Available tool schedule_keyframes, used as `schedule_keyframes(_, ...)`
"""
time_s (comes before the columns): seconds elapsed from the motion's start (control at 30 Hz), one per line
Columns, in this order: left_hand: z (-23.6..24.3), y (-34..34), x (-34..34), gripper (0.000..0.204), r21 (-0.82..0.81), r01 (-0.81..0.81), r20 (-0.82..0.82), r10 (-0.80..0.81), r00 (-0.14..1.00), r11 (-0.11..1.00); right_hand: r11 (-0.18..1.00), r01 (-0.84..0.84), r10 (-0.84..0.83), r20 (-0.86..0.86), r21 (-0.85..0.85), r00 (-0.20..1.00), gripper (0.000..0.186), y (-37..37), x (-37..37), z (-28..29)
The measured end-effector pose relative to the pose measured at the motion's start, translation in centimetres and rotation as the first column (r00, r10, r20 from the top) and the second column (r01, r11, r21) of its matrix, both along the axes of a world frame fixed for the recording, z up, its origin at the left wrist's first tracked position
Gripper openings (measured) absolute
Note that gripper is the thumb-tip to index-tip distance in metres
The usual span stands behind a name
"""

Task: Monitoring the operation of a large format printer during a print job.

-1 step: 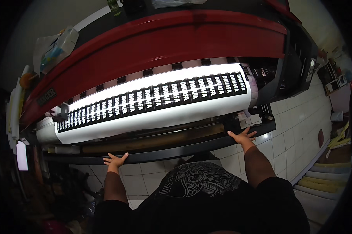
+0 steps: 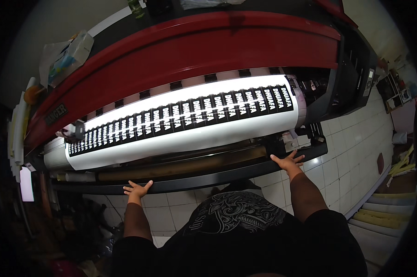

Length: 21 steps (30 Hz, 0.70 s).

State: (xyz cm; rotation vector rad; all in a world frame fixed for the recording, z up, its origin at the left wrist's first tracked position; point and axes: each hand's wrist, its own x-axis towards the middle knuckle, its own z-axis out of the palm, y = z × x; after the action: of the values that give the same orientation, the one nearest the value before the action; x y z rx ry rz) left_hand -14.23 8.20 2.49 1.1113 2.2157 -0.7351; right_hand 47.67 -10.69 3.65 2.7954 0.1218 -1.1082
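Observation:
My left hand (image 2: 138, 189) rests on the dark front bar (image 2: 185, 183) of a large-format printer, with its fingers spread. Farther right, my right hand (image 2: 289, 162) lies on the same bar near its end, fingers also apart. Neither hand holds anything. Above them, a white sheet (image 2: 185, 147) curves over the printer's front, carrying a row of repeated black blocks with white lettering. A small carriage (image 2: 73, 131) sits at the sheet's left end. Between the bar and the sheet lies a brown roll (image 2: 181, 168).
The printer's red cover (image 2: 194, 48) spans the far side, with its dark end housing (image 2: 356, 78) at right. A plastic-wrapped pack (image 2: 72, 57) rests on top at left. Long rolls (image 2: 379, 219) lie at lower right beside white floor tiles (image 2: 347, 157).
The carriage at the sheet's left end has shifted slightly to the right. Both my hands stay in place on the bar.

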Motion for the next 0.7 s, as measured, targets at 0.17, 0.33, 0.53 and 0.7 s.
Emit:
schedule_keyframes(0.17,-0.3,0.0,0.0,0.144,0.002,0.003,0.001,-0.003,1.000,1.000,1.000,0.000,0.000,0.006,0.001,1.000,0.145,-0.1,0.2,-0.5)
schedule_keyframes(0.33,-0.6,0.1,-0.2,0.144,0.001,0.010,-0.021,-0.010,1.000,1.000,1.000,-0.018,0.018,-0.007,-0.009,1.000,0.145,0.1,0.0,0.0)
schedule_keyframes(0.53,-0.6,0.1,-0.4,0.144,-0.007,0.020,-0.011,-0.020,1.000,1.000,1.000,-0.004,0.004,0.000,-0.005,1.000,0.144,0.2,-0.2,0.5)
schedule_keyframes(0.7,-0.1,0.1,0.0,0.144,-0.011,0.028,-0.008,-0.028,1.000,1.000,1.000,0.002,-0.002,-0.001,-0.007,1.000,0.143,0.3,-0.2,0.6)
